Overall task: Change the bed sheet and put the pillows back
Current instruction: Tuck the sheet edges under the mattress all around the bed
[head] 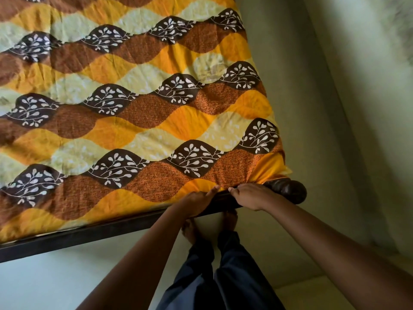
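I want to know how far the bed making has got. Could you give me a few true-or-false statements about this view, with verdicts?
1. Both the left hand and the right hand are at the bed's near edge, close to its corner. True.
2. Pillows lie on the sheet. False: no pillow is in view.
3. The sheet is plain white. False: it has orange, brown and pale yellow waves with white leaf sprigs.
4. The person's feet are bare. True.
5. The sheet hangs to the floor along the near side. False: it ends at the dark bed frame.
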{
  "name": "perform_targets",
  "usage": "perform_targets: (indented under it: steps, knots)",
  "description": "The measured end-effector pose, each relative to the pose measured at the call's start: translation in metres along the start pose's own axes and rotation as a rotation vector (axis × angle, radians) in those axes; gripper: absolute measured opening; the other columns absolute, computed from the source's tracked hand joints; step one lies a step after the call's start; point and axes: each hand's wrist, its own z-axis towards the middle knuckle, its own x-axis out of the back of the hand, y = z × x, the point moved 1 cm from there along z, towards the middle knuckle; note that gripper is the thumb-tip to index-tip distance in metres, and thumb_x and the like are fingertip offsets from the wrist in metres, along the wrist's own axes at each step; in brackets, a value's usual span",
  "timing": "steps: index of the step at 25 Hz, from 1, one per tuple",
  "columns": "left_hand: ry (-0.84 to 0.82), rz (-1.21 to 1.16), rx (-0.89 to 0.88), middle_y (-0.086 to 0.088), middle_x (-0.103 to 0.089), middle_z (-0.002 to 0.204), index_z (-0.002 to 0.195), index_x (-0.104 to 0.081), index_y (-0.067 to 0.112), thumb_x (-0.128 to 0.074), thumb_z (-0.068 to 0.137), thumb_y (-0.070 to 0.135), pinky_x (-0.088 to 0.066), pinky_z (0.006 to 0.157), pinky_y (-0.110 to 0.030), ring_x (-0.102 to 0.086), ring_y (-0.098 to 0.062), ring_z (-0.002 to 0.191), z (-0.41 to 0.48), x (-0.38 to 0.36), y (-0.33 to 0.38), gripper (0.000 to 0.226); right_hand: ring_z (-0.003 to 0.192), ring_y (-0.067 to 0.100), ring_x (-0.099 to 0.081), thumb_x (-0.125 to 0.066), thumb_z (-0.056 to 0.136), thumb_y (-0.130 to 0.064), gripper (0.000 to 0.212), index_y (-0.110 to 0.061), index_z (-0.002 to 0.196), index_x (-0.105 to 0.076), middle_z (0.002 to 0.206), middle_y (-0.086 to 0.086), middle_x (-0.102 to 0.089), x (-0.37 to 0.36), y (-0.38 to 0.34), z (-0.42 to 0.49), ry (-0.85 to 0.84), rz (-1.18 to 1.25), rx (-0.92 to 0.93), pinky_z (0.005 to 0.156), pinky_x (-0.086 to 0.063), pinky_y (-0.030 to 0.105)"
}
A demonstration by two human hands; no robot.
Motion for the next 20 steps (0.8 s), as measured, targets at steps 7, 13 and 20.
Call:
perform_targets:
  steps: [7,13,20]
  knots:
    - [0.067,0.322,0.338,-0.001,-0.064,0.105,0.123,-0.054,0.026,-0.035,0.098,0.040,-0.047,0.070,-0.029,-0.060,-0.016,0.087,-0.021,-0.014,0.031,0.034,0.094,0.021,-0.056,-0.023,0.101,-0.040,0.046,-0.013,0.105,-0.060,0.103,0.006,-0.061,-0.021,0.011,-0.018,0.463,-0.033,-0.087,0.077,-0.041,0.033]
    - [0.206,-0.007,0.397,-0.003,-0.063,0.105,0.118,-0.060,0.018,-0.046,0.096,0.029,-0.047,0.078,-0.030,-0.058,-0.018,0.093,-0.028,-0.016,0.022,0.029,0.101,0.031,-0.057,-0.011,0.103,-0.037,0.060,0.000,0.105,-0.058,0.106,0.019,-0.061,-0.002,0.001,0.006,0.112,-0.040,-0.143,0.084,-0.039,0.037]
    - [0.232,-0.206,0.466,-0.002,-0.061,0.119,0.126,-0.055,0.018,-0.048,0.096,0.029,-0.040,0.077,-0.019,-0.055,-0.010,0.098,-0.043,0.000,0.056,0.033,0.094,0.019,-0.061,-0.043,0.098,-0.026,0.026,-0.011,0.108,-0.062,0.106,0.006,-0.065,-0.010,-0.003,-0.032,0.429,0.447,-0.093,0.067,-0.046,0.021]
